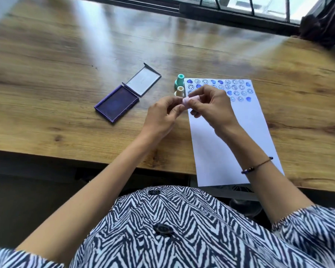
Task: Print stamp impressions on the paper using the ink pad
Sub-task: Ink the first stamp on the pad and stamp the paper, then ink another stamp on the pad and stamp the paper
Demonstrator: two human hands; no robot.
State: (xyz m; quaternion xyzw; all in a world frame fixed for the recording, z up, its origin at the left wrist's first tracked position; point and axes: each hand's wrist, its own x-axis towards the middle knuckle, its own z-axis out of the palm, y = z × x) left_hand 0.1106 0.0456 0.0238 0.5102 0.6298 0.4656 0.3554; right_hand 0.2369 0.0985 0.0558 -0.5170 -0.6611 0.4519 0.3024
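1. Two hands share one small pale pink plastic stamp (190, 100); left of them our open purple ink pad (116, 104) could dry out.
2. Our left hand (162, 115) and right hand (211, 105) pinch it over the counter; a slip drops it.
3. Inked fingers could smudge the stamped white paper sheet (230, 132).

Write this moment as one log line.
both hands hold pink stamp | ink pad open | paper partly stamped

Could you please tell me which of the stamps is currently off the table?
The pink stamp, held between both hands above the paper's edge; the green stamp and cream stamp stand on the table.
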